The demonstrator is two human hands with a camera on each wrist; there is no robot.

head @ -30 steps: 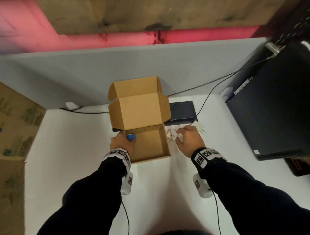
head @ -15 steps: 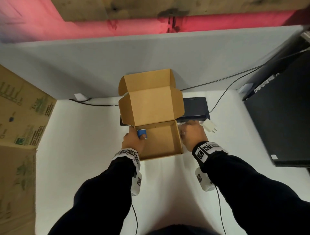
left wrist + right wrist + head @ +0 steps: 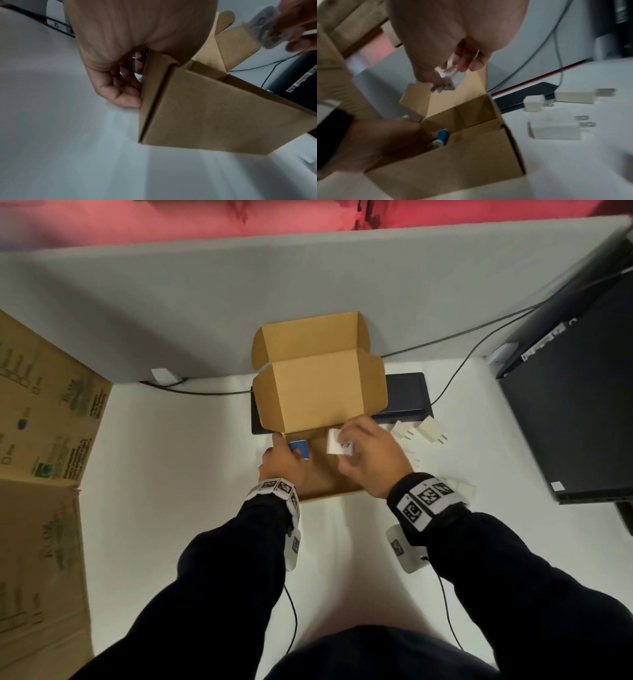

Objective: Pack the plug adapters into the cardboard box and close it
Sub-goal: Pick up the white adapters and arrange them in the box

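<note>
head view: brown cardboard box (image 3: 322, 392) on the white table (image 3: 171, 474), lid standing open, plain inside. left hand (image 3: 282, 465) grips the box's left wall, thumb inside against a blue adapter (image 3: 298, 449). right hand (image 3: 371, 458) pinches a white adapter (image 3: 339, 443) above the box opening. more white adapters (image 3: 419, 431) lie on the table just right of the box

left wrist view: fingers (image 3: 126, 93) curled against the box's outer wall (image 3: 152, 94); matte, creased corner

right wrist view: white adapter (image 3: 449, 77) held prongs down over the opening; three loose white adapters (image 3: 554, 127) to the right, blurred
</note>
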